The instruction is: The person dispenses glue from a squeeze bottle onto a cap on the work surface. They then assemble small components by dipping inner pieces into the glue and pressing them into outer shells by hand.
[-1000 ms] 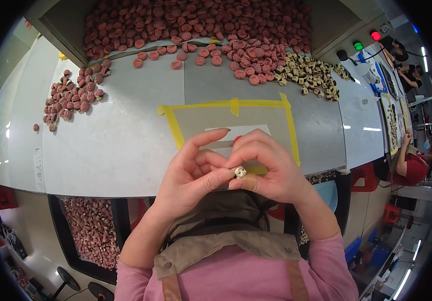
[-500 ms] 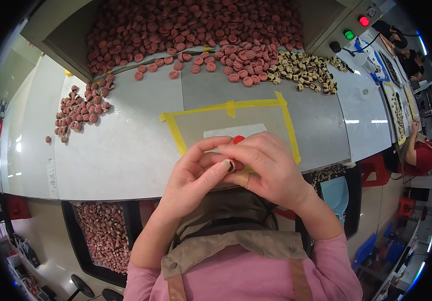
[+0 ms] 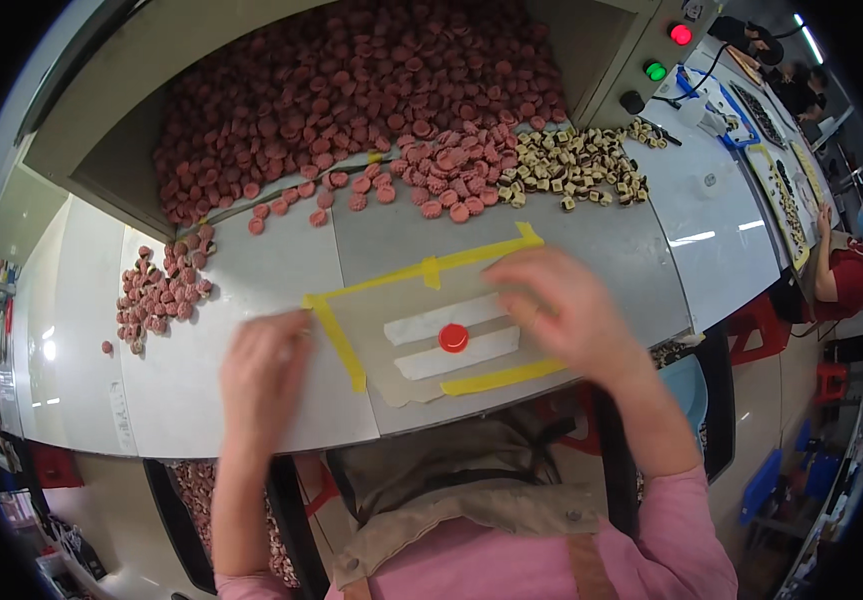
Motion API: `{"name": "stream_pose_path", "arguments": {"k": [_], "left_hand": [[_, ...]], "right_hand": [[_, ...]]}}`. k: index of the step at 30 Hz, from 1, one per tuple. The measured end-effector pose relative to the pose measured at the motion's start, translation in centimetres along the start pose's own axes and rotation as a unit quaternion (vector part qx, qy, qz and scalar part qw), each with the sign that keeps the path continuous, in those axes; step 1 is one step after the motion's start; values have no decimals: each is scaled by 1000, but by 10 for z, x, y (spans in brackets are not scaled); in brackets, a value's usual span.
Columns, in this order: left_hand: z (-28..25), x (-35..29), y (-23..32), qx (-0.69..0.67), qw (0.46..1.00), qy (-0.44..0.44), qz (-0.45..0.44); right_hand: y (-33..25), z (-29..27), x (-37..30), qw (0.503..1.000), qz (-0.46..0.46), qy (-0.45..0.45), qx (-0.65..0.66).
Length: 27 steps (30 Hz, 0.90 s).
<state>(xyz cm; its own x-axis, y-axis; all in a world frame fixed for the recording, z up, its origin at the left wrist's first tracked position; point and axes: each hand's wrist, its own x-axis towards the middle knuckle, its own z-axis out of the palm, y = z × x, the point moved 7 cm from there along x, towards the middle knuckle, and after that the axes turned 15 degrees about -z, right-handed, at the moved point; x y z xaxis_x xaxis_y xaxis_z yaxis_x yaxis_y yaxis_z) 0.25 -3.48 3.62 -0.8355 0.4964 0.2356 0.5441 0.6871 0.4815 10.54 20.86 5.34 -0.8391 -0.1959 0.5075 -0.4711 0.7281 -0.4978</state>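
My left hand is over the worktop, left of the yellow-taped area, smeared by motion; whether anything is in its fingers does not show. My right hand hovers above the right side of the taped area, its fingers curved and thumb apart, with nothing visible in them. Between the hands, a round red cap lies on two white strips inside the yellow tape. Beyond are loose pink ridged cups and a heap of small cream-and-dark blocks. Farther left sits a pile of filled pink pieces.
A large heap of pink cups fills the grey housing at the back, whose side carries red and green buttons. Below the table's front edge stand a black bin of pink pieces and a light-blue scoop. Another person sits far right.
My hands have parted from a small dark-and-pink piece they held together. The left swung left, the right moved slightly right and up. The red cap and strips are now uncovered; the view has shifted.
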Motion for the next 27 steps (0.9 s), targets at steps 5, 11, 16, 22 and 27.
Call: {"name": "stream_pose_path", "arguments": {"k": [5,11,16,22,27], "left_hand": [[-39,22,-69,278,947,157,-23],[4,59,-5,91,992,68,56],[41,94,0,87,988,123,19],[40,83,-17,-11,1000,12,-24],[38,80,-7,-83,995,-15,-58]], "right_hand": [[71,-47,-13,991,98,25,-93],[85,-32,6,993,105,44,-37],[79,-15,17,979,22,-16,-204],[56,-33,-5,994,94,17,-51],[51,-33,-27,963,215,-154,-54]]}}
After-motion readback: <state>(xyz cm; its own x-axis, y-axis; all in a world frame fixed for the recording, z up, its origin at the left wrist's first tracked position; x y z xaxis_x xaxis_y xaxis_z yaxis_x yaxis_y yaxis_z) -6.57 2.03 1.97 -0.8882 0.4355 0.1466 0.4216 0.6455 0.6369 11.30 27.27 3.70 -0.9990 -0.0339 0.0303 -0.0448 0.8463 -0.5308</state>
